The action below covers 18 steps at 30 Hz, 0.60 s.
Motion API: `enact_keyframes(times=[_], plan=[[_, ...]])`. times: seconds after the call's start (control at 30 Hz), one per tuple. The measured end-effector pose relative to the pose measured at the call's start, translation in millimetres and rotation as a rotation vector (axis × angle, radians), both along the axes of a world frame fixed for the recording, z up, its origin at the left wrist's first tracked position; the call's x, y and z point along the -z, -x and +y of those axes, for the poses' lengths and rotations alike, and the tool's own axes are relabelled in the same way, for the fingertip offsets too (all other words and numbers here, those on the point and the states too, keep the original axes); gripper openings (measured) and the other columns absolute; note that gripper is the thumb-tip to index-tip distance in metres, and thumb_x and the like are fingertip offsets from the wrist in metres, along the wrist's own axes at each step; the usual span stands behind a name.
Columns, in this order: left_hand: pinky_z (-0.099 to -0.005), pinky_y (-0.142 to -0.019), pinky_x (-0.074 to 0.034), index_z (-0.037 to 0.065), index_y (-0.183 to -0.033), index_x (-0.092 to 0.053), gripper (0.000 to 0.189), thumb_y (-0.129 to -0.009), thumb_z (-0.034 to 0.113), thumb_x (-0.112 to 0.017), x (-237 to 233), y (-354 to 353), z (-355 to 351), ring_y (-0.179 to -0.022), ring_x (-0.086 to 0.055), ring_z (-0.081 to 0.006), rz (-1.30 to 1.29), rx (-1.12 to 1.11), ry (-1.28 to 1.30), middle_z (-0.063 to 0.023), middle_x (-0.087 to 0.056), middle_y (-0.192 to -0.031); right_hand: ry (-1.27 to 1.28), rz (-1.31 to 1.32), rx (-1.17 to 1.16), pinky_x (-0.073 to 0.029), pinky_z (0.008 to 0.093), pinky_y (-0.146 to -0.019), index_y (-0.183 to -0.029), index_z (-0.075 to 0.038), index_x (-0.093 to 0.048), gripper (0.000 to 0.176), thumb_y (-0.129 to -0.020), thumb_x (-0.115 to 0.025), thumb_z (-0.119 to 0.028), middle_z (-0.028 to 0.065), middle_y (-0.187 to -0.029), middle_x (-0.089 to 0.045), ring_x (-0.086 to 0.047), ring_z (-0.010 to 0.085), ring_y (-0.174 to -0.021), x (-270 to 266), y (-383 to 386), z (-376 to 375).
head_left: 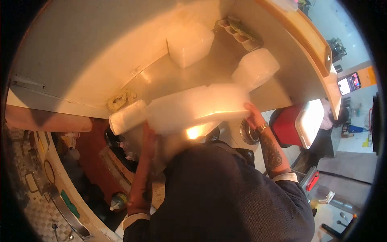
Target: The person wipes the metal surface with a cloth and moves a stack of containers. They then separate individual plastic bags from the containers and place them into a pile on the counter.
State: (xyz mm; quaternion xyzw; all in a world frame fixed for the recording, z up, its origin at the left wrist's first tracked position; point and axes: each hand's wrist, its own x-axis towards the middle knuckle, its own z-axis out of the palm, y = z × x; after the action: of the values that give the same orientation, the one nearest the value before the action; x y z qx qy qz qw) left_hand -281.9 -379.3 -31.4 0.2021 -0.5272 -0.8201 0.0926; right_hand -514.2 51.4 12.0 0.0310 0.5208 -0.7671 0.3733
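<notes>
In front of my chest is a long, white, box-shaped container, a little blurred and lit by a warm glow. My right hand grips its right end, the fingers closed on the edge. At its left end is my left hand, blurred and partly in shade, apparently closed on the lower edge. A smaller white tray-like container sits just beside that hand. Farther back on the counter stand two white containers, one at the back and one to the right.
Small trays line the back right corner. A crumpled yellowish item lies near the left wall. To the right are a red cooler with a white lid, a round metal pot and a phone. A bottle stands lower left.
</notes>
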Motion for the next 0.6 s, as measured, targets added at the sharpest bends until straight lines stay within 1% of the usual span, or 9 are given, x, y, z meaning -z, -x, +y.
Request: enact_keyframes(times=[0.07, 0.13, 0.23, 0.27, 0.33, 0.43, 0.47, 0.57, 0.6], plan=[[-0.0415, -0.116, -0.038, 0.001, -0.162, -0.017, 0.083, -0.102, 0.033, -0.063, -11.8, -12.6, -6.4, -0.138, -0.047, -0.0266, -0.198, -0.021, 0.092, -0.0145, -0.038, -0.159, -0.104, 0.097, -0.029, -0.052, 0.0327, -0.100, -0.137, 0.000, -0.058, 0.045, -0.099, -0.066, -0.022, 0.0095, -0.123, -0.071, -0.066, 0.0162, -0.111, -6.1, 3.2, -13.1], [-0.0415, -0.115, -0.038, 0.002, -0.163, -0.020, 0.082, -0.103, 0.039, -0.061, -34.5, -10.2, -5.7, -0.138, -0.047, -0.0267, -0.346, 0.078, 0.399, -0.0149, -0.042, -0.157, 0.017, 0.123, -0.130, -0.051, 0.0327, -0.102, -0.137, 0.000, -0.058, 0.044, -0.098, -0.065, -0.018, 0.0089, -0.122, -0.071, -0.065, 0.0166, -0.114, 4.9, 13.5, -16.2], [-0.0411, -0.114, -0.039, 0.003, -0.162, -0.025, 0.080, -0.103, 0.043, -0.060, -88.3, 2.6, 9.0, -0.137, -0.047, -0.0277, -0.456, 0.126, 0.436, -0.0161, -0.048, -0.153, 0.017, 0.221, -0.273, -0.058, 0.0267, -0.076, -0.137, -0.001, -0.059, 0.043, -0.099, -0.064, -0.020, 0.0073, -0.120, -0.071, -0.069, 0.0117, -0.085, 12.0, 41.9, -14.6], [-0.0408, -0.113, -0.039, 0.003, -0.162, -0.027, 0.079, -0.103, 0.044, -0.061, -99.0, 6.4, 17.2, -0.137, -0.047, -0.0281, -0.468, 0.119, 0.373, -0.0165, -0.050, -0.151, -0.147, 0.100, -0.410, -0.045, 0.0219, -0.041, -0.146, -0.004, -0.052, 0.051, -0.100, -0.063, -0.023, 0.0051, -0.119, -0.071, -0.055, 0.0066, -0.048, 1.6, 59.6, -2.7], [-0.0401, -0.114, -0.039, 0.002, -0.161, -0.027, 0.081, -0.102, 0.045, -0.062, -91.7, 4.0, 27.4, -0.138, -0.047, -0.0280, -0.528, 0.071, 0.359, -0.0168, -0.049, -0.152, -0.201, 0.084, -0.262, -0.027, 0.0229, -0.030, -0.152, -0.005, -0.044, 0.058, -0.101, -0.062, -0.026, 0.0035, -0.118, -0.072, -0.037, 0.0053, -0.034, -8.4, 40.0, -17.0], [-0.0389, -0.116, -0.035, 0.000, -0.161, -0.027, 0.083, -0.102, 0.047, -0.062, -73.1, -2.7, 31.2, -0.141, -0.044, -0.0273, -0.523, 0.084, 0.396, -0.0177, -0.047, -0.154, -0.212, -0.023, -0.326, -0.048, 0.0236, -0.056, -0.159, -0.007, -0.034, 0.069, -0.101, -0.063, -0.031, 0.0053, -0.127, -0.066, -0.057, 0.0086, -0.062, -19.6, 50.5, -17.0], [-0.0385, -0.118, -0.034, -0.001, -0.161, -0.026, 0.084, -0.102, 0.048, -0.061, -68.1, -7.3, 28.2, -0.143, -0.042, -0.0270, -0.514, 0.108, 0.421, -0.0181, -0.046, -0.156, -0.133, -0.029, -0.232, -0.052, 0.0259, -0.069, -0.159, -0.007, -0.035, 0.069, -0.101, -0.064, -0.031, 0.0059, -0.129, -0.065, -0.061, 0.0103, -0.076, -11.3, 42.9, -20.4], [-0.0394, -0.121, -0.031, 0.000, -0.162, -0.024, 0.087, -0.098, 0.041, -0.068, -82.9, -7.0, 20.2, -0.149, -0.035, -0.0285, -0.448, 0.087, 0.517, -0.0188, -0.038, -0.161, -0.071, 0.288, -0.387, -0.040, 0.0381, -0.112, -0.157, -0.006, -0.036, 0.069, -0.100, -0.066, -0.031, 0.0080, -0.138, -0.057, -0.053, 0.0189, -0.125, 8.3, 60.6, -16.8], [-0.0400, -0.122, -0.030, 0.001, -0.162, -0.023, 0.090, -0.096, 0.037, -0.072, -88.5, -1.7, 21.7, -0.152, -0.031, -0.0293, -0.414, 0.072, 0.549, -0.0191, -0.034, -0.164, -0.142, 0.403, -0.355, -0.039, 0.0388, -0.113, -0.157, -0.006, -0.036, 0.069, -0.100, -0.067, -0.030, 0.0079, -0.138, -0.057, -0.052, 0.0197, -0.127, 18.4, 68.7, -11.7]])
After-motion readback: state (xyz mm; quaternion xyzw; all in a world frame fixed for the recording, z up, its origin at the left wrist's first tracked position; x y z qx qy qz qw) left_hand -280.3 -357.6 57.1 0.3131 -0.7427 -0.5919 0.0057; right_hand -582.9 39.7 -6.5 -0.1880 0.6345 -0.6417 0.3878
